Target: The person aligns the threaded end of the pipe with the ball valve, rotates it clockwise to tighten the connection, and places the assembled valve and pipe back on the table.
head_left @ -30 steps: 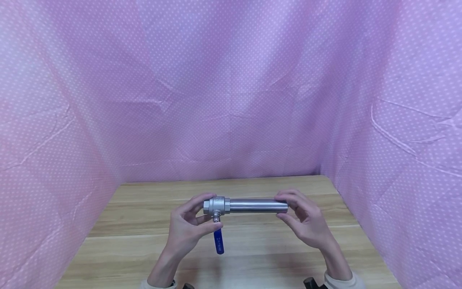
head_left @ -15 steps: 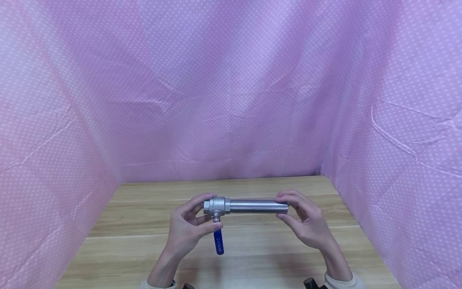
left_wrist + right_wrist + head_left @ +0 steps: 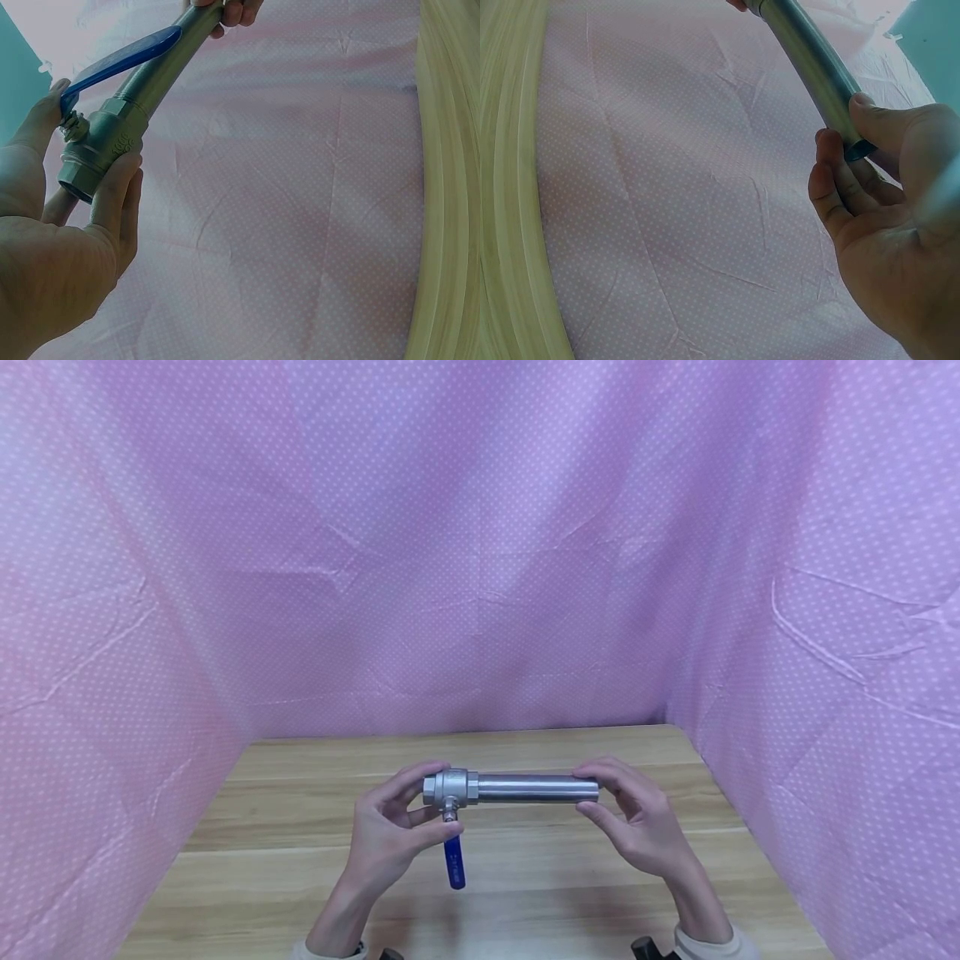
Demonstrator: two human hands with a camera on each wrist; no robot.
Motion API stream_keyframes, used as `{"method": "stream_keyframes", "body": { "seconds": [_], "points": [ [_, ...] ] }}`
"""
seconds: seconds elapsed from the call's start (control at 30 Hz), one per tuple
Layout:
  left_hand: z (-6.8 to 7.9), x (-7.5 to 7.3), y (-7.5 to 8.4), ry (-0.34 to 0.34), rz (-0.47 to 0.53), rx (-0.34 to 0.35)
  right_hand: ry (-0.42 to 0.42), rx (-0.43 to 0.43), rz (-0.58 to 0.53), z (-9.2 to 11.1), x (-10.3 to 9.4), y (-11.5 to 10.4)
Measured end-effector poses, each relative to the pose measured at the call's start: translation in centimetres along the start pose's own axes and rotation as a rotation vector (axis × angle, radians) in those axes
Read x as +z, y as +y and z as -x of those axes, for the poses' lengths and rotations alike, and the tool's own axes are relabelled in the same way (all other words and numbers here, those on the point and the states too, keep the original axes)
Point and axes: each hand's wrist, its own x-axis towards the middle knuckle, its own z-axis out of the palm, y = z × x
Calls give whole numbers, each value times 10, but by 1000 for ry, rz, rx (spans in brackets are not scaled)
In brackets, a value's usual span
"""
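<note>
My left hand [image 3: 384, 831] grips a silver ball valve [image 3: 452, 787], fingers on its body and thumb against its blue lever handle [image 3: 454, 862]. In the head view the lever points toward me. A straight steel pipe [image 3: 536, 788] runs level to the right from the valve's hex end, in line with it. My right hand [image 3: 637, 818] pinches the pipe's far end between thumb and fingers. In the left wrist view the valve body [image 3: 105, 142] shows cast lettering. The right wrist view shows the pipe's open end [image 3: 859, 150] between the thumb and fingertips.
Below the hands lies a light wood-grain table [image 3: 495, 902]. Pink dotted cloth [image 3: 480, 568] hangs behind it and along both sides. Dark knob-like pieces [image 3: 645, 947] show by the wrists at the lower edge of the head view.
My right fingers have shifted very slightly to the right along the pipe end. The left hand and the valve look unmoved.
</note>
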Motion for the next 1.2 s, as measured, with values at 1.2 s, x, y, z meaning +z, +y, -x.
{"method": "stream_keyframes", "body": {
  "seconds": [1.2],
  "points": [
    [-8,-21,-21,-5,-136,-170,-103,239,229,6,3,17]
  ]
}}
